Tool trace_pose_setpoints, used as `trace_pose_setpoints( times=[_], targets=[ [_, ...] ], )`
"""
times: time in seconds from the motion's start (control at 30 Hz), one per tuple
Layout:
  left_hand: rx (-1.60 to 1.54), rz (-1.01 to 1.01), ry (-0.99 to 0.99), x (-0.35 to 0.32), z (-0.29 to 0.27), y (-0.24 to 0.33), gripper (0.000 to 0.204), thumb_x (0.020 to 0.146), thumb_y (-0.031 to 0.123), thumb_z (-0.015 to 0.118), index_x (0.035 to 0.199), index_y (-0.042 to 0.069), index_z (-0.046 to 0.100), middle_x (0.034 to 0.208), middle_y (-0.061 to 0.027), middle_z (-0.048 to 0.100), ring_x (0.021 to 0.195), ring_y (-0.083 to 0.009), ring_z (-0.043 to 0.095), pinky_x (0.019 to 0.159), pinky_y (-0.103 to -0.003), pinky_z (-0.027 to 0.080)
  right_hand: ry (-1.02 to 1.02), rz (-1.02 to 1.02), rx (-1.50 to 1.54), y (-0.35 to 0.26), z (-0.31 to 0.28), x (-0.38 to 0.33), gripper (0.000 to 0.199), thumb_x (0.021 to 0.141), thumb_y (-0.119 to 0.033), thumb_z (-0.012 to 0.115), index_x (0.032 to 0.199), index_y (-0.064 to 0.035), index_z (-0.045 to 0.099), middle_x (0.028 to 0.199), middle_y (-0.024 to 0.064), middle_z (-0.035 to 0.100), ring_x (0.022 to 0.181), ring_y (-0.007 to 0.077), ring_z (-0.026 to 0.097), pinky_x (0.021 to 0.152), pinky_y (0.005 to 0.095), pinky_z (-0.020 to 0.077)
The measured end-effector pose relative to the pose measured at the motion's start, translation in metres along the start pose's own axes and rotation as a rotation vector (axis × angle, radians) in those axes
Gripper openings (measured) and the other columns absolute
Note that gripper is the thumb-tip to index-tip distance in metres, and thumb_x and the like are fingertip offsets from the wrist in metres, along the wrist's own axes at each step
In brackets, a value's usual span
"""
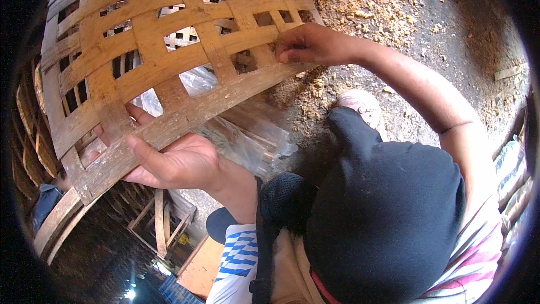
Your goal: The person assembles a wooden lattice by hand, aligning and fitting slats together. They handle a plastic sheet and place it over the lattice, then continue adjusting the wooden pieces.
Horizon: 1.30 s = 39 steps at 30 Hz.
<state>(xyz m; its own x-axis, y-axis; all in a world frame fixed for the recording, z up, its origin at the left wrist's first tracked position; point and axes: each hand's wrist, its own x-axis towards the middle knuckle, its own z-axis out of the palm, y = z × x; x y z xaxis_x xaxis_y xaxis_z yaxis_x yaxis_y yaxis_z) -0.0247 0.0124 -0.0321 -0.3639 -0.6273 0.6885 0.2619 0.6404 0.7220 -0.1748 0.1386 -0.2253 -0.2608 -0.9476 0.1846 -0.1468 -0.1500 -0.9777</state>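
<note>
Here, nearest to us, a rounded mass of black cloth (pixel 388 214) fills the lower right, with a blue-and-white patterned sleeve (pixel 239 250) to its left. Beyond it we see the left hand (pixel 174 163) closed on the lower left part of a woven wooden panel (pixel 180 59): the thumb lies over the front of the rim slat (pixel 214 103), while the fingers pass behind it and show through the openings of the weave. The right hand (pixel 304 45) touches the opposite end of the same slat, its fingers curled inward at the panel's right corner; we cannot tell whether they pinch the wood. The panel thus spans the space between the two hands and extends away from both, tilted, its slats crossing to leave squarish gaps. Beneath and beyond its rim we note crumpled clear plastic (pixel 242 141) and, farther right, ground strewn with tan crumbs (pixel 360 5). At the lower left, a small wooden frame (pixel 163 222) stands in the dim background, near an orange-brown board (pixel 202 267).
</note>
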Motion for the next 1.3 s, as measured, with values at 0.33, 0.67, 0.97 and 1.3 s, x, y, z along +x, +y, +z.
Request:
trace_pose_setpoints(
  times=[0.33, 0.67, 0.97, 1.3],
  targets=[
    [-0.032, -0.011, -0.001, 0.001, -0.002, -0.002, 0.076, 0.092, 0.005, 0.056, 0.155, 0.014, 0.014, 0.154, -0.02, 0.031, 0.141, -0.0349, 0.035, 0.119, -0.054, 0.028, -0.222, 0.62, -0.597, 0.033, -0.053, -0.032, 0.036, 0.097, -0.04, 0.06, 0.1, -0.0062, 0.071, 0.075, 0.0088, 0.069, 0.073, 0.0192, 0.067, 0.067, 0.0365, 0.0497],
    [-0.05, -0.069, 0.035, -0.003, -0.007, -0.006, 0.068, 0.092, 0.005, 0.057, 0.151, 0.009, 0.023, 0.149, -0.0203, 0.038, 0.137, -0.0337, 0.041, 0.119, -0.052, 0.03, 0.101, 0.855, -0.467, 0.001, -0.001, -0.008, 0.07, 0.082, -0.073, 0.06, 0.091, -0.0051, 0.074, 0.078, 0.0152, 0.07, 0.077, 0.0309, 0.07, 0.072, 0.04, 0.0533],
    [0.012, 0.05, 0.026, -0.005, 0.013, 0.0, 0.072, 0.09, 0.0, 0.05, 0.153, 0.012, 0.017, 0.149, -0.0262, 0.034, 0.137, -0.0398, 0.039, 0.116, -0.053, 0.035, -0.079, 0.601, -0.407, 0.062, -0.007, -0.04, 0.042, 0.09, -0.046, 0.061, 0.098, -0.0065, 0.071, 0.087, 0.0156, 0.071, 0.085, 0.0345, 0.069, 0.077, 0.0448, 0.0538],
    [-0.059, 0.002, 0.119, -0.006, 0.013, -0.004, 0.077, 0.089, 0.006, 0.056, 0.154, 0.014, 0.016, 0.153, -0.0222, 0.031, 0.136, -0.0399, 0.041, 0.118, -0.052, 0.032, 0.622, -0.119, -0.638, 0.009, 0.011, 0.001, 0.067, 0.099, -0.043, 0.049, 0.153, -0.0079, 0.028, 0.159, 0.0206, 0.022, 0.142, 0.0396, 0.029, 0.115, 0.0498, 0.0257]
  ],
)
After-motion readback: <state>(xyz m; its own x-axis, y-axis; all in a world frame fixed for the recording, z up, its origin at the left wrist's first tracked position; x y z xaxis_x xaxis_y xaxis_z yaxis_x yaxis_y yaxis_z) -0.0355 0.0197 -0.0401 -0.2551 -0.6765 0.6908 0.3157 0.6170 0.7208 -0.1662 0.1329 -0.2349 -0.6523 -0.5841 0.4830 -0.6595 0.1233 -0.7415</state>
